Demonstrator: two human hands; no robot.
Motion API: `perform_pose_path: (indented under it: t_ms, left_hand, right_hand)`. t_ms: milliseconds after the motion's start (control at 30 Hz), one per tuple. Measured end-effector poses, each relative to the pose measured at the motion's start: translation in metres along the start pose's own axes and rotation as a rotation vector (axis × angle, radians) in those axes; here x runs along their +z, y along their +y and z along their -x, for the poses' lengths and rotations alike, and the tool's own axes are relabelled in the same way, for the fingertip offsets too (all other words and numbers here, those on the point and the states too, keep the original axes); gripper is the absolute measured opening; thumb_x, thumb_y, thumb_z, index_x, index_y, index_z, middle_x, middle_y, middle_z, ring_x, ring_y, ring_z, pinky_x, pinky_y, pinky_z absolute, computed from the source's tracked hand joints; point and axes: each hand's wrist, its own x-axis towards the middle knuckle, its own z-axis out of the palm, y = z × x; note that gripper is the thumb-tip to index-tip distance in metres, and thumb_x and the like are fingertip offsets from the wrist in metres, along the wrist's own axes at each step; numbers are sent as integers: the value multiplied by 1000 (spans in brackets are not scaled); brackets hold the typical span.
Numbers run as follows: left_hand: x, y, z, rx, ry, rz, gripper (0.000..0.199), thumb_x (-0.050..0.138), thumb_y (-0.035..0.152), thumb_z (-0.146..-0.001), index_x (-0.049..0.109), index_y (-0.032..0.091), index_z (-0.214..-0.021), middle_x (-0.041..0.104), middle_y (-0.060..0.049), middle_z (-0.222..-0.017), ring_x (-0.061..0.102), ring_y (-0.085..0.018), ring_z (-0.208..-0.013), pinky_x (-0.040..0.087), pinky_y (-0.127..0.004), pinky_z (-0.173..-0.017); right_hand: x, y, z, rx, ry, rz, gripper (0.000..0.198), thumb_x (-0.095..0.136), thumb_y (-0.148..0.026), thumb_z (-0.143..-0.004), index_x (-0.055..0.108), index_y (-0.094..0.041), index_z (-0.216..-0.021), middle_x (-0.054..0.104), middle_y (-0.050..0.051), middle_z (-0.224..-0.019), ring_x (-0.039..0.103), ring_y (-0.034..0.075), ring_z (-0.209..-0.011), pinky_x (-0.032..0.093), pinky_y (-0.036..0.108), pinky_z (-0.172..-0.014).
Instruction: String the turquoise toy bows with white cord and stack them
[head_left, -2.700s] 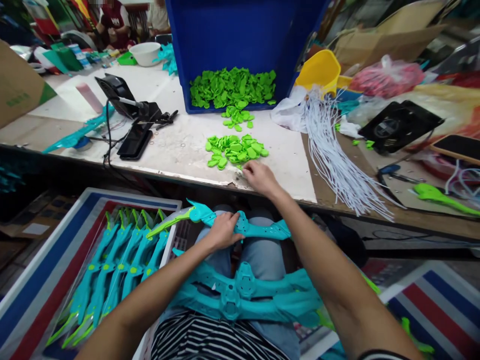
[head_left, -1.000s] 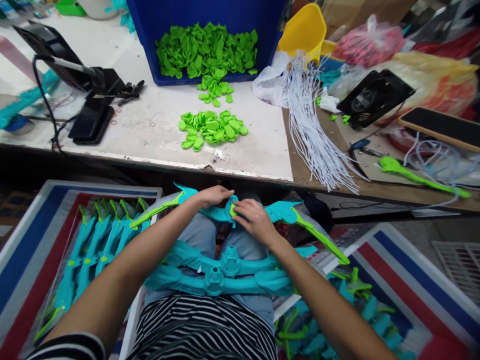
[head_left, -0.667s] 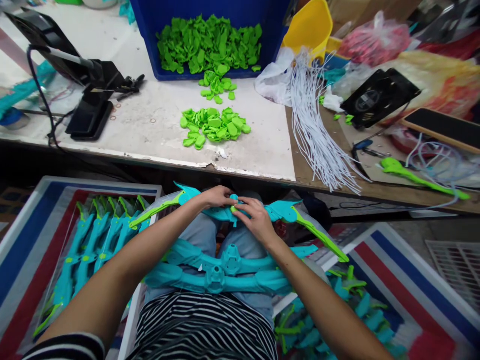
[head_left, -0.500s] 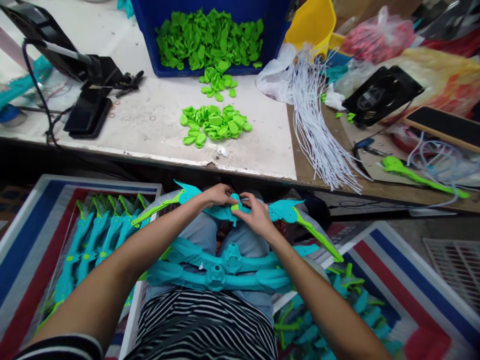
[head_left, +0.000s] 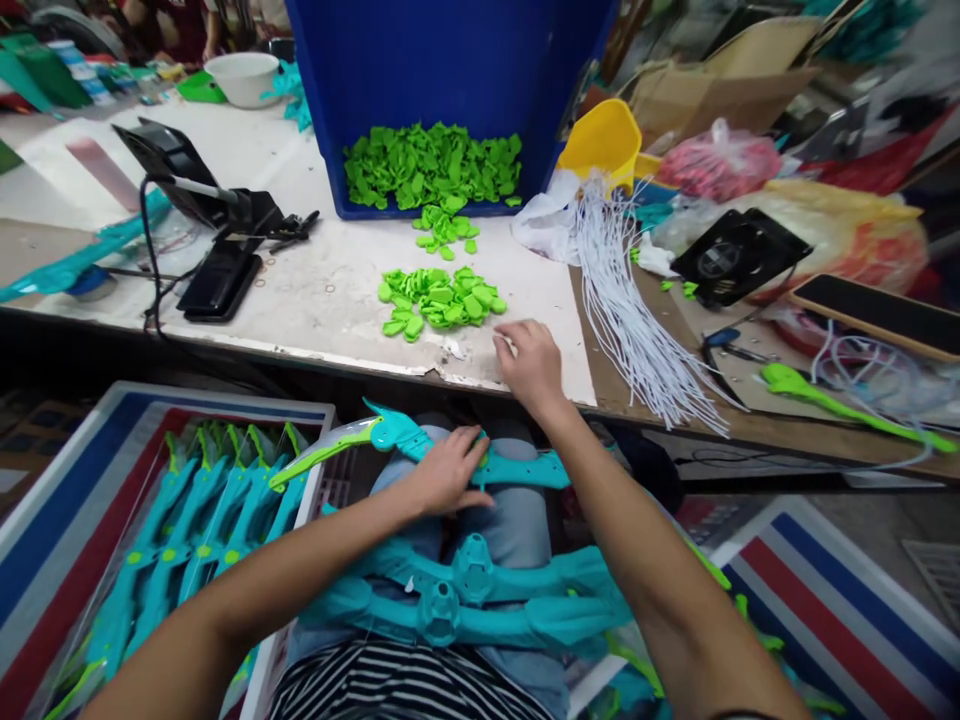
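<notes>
A turquoise toy bow (head_left: 525, 470) with lime-green limbs lies across my knees. My left hand (head_left: 448, 472) is wrapped over its middle, fingers on the far side and thumb on the near side, hiding most of the grip. My right hand (head_left: 531, 368) hovers at the table's front edge, just right of a small pile of lime-green plastic pieces (head_left: 450, 300). Its fingers are bent, with a gap between thumb and forefinger and nothing visible in it. Two more turquoise bow bodies (head_left: 439, 612) lie on my lap, nearer to me.
A blue bin (head_left: 450, 80) tipped toward me spills green pieces onto the table (head_left: 315, 300). White ties (head_left: 622, 310), a black fan (head_left: 739, 255) and a phone (head_left: 885, 315) lie to the right. A black stand (head_left: 217, 275) is at left. Lined crates (head_left: 225, 395) with bows flank me.
My right hand has left the bow's middle and moved up to the table beside the green pile. My left hand stays on the bow. The view has tilted upward.
</notes>
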Motion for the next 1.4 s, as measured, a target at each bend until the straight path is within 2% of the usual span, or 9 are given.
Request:
perform_pose_path:
  t_ms: [67,233,400,500,633,767,967,1067,1400]
  left_hand:
    - [2,1,3,28,-74,-100,89,74,41,-71,31,8,-141,30,-26,-148,32,-37,-136,35,-49,-105]
    - [-9,4,-6,-54,-125,-177,49,47,13,-85,41,12,-134,40,-20,-144,53,-28,-117,44,-42,-95]
    - [-36,6,-18,-79,-185,-104,37,62,29,-78,59,17,-113,57,-14,-120,57,-28,-105,48,-35,-82]
    - [-48,-2,-28,-60,-286,68,28,65,36,-75,64,17,-95,64,-8,-88,61,-23,-81,44,-28,-67]
    - [-45,-20,-44,-32,-480,389,33,72,46,-65,57,17,-66,49,4,-57,46,-12,-56,31,-22,-52]
    - [-31,-31,-54,-76,-561,581,38,69,51,-66,56,15,-61,46,5,-55,41,-10,-56,30,-22,-53]
    - [-25,-34,-53,-141,-423,529,38,70,49,-65,68,13,-78,60,1,-71,52,-15,-72,36,-22,-63]
    - [-27,-36,-48,-170,-432,581,39,66,49,-71,70,12,-82,62,0,-72,53,-15,-72,37,-22,-65]
    - [-24,-39,-46,-232,-427,686,40,65,50,-72,73,12,-83,63,1,-70,49,-14,-68,37,-23,-65]
  right_hand:
    - [16,1,-34,22,-9,38,23,50,-27,-87,67,-17,-100,62,15,-100,55,31,-98,47,44,-86]
    - [49,0,-67,160,0,90,19,55,-27,-82,66,-15,-93,61,17,-100,54,32,-98,47,46,-82]
    - [28,12,-60,201,-45,-14,20,56,-32,-82,65,-18,-94,66,9,-90,60,24,-83,49,37,-77]
    - [-4,33,-44,-1,-187,11,19,58,-31,-81,66,-19,-94,66,6,-88,60,21,-78,48,33,-75]
    - [-40,56,-14,-188,-449,135,21,59,-26,-80,68,-21,-98,65,6,-91,61,20,-79,47,30,-71]
    - [-42,52,10,-97,-306,191,42,60,-34,-83,60,-21,-122,62,9,-97,60,23,-83,48,32,-75]
    - [-17,33,22,-62,-194,281,26,55,-37,-88,69,-16,-97,61,16,-90,55,31,-89,46,43,-80]
    - [-24,26,38,-119,-178,154,27,53,-33,-89,65,-17,-107,61,15,-99,53,31,-94,46,45,-83]
    - [-11,-5,167,-290,-238,-179,25,52,-38,-92,65,-20,-104,67,13,-102,58,27,-93,50,43,-80]
